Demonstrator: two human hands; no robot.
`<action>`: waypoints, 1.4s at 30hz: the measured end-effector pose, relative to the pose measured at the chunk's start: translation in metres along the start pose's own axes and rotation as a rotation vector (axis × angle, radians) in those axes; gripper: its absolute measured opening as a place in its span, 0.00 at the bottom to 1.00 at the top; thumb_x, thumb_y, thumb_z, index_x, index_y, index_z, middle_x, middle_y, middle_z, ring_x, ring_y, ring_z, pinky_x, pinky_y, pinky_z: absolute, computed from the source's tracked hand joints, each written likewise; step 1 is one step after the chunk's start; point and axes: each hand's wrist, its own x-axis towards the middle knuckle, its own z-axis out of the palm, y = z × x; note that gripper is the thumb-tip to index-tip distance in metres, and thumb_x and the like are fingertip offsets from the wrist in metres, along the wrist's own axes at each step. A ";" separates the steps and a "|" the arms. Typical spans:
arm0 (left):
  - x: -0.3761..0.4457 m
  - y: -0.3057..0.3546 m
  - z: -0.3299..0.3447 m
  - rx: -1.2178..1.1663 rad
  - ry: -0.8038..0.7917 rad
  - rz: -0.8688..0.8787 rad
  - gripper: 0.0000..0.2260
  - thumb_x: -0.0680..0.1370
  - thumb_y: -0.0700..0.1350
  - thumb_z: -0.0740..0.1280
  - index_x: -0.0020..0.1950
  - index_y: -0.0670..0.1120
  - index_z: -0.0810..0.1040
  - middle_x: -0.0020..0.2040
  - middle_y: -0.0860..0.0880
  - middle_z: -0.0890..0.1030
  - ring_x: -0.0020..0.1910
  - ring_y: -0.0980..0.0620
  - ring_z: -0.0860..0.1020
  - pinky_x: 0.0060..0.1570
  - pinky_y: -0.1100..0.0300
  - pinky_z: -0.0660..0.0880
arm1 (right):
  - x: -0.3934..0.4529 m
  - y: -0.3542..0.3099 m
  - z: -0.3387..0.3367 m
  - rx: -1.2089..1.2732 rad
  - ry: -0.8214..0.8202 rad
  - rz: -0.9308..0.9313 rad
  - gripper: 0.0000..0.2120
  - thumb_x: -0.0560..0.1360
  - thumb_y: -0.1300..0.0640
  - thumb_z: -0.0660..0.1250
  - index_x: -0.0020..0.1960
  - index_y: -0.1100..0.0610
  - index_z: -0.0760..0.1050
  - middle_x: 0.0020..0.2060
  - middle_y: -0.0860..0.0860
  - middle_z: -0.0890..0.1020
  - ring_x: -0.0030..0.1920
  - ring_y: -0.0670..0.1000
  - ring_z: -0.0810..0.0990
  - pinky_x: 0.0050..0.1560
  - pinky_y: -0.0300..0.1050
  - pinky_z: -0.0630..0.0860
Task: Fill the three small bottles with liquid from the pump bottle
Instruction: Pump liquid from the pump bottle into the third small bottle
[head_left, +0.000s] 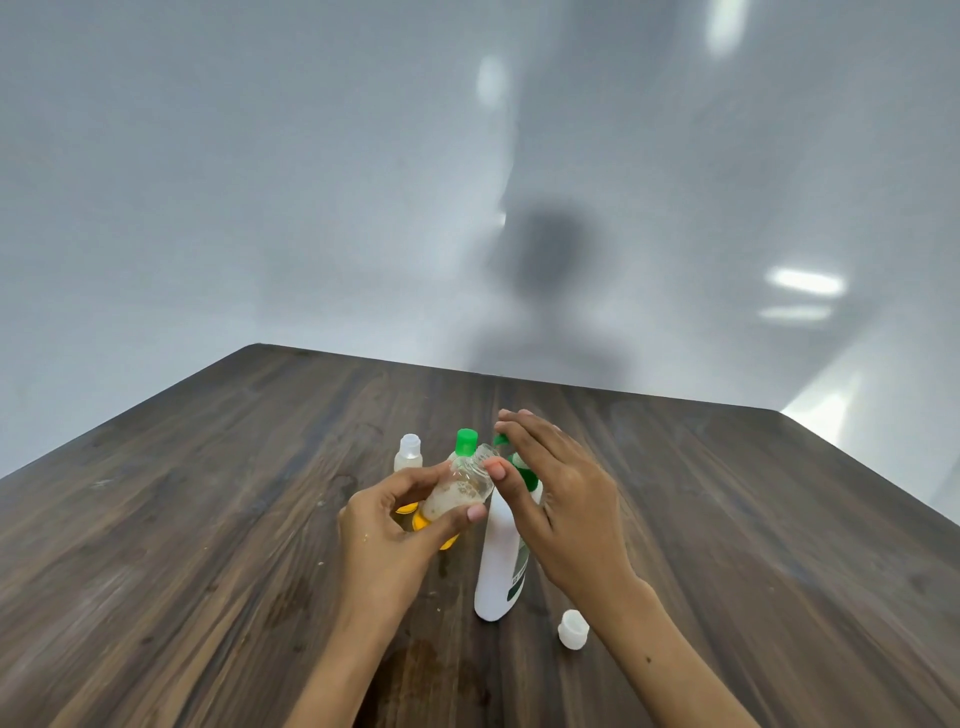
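Table (208, 519): dark wood grain, carries everything.

Pump bottle (501, 561): white, upright, green pump head; taken as the landmark. Looks full-bodied and stable, probably the heaviest item, stiff plastic.

Right hand (566, 499): lies flat over the pump head, fingers extended, grasping nothing, apparently placed to press.

Left hand (389, 530): clasps an uncapped clear small bottle (462, 488), tilted, mouth held at the nozzle just left of the pump bottle. Partly filled with pale, frothy liquid. Judged light, thin-walled, likely slick if wet; best held around the body, not squeezed.

Behind and left of the pump bottle: a green-capped small bottle (466, 441) and, further left, a clear-capped small bottle (408, 454).

Near right of the pump bottle's base: a loose white cap (573, 630). Yellow items under the left hand; cannot identify.
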 end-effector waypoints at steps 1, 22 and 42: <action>0.000 -0.001 0.000 0.002 0.000 -0.003 0.20 0.61 0.49 0.80 0.52 0.51 0.85 0.47 0.56 0.85 0.51 0.56 0.82 0.47 0.65 0.77 | 0.001 0.001 -0.001 0.000 -0.002 -0.005 0.30 0.77 0.34 0.50 0.60 0.54 0.79 0.59 0.47 0.79 0.62 0.44 0.74 0.60 0.36 0.68; 0.001 -0.003 0.000 0.006 0.000 -0.015 0.21 0.61 0.51 0.80 0.53 0.51 0.84 0.48 0.58 0.85 0.51 0.60 0.82 0.47 0.70 0.77 | -0.006 0.003 0.007 -0.006 0.020 -0.017 0.28 0.77 0.35 0.53 0.60 0.55 0.79 0.58 0.47 0.80 0.61 0.44 0.75 0.59 0.37 0.69; 0.002 -0.005 -0.001 0.002 -0.011 -0.004 0.21 0.62 0.50 0.80 0.53 0.51 0.84 0.47 0.57 0.85 0.50 0.61 0.81 0.45 0.72 0.76 | -0.001 0.004 0.006 -0.016 0.053 -0.058 0.30 0.77 0.35 0.53 0.59 0.56 0.79 0.58 0.48 0.80 0.60 0.45 0.76 0.59 0.43 0.74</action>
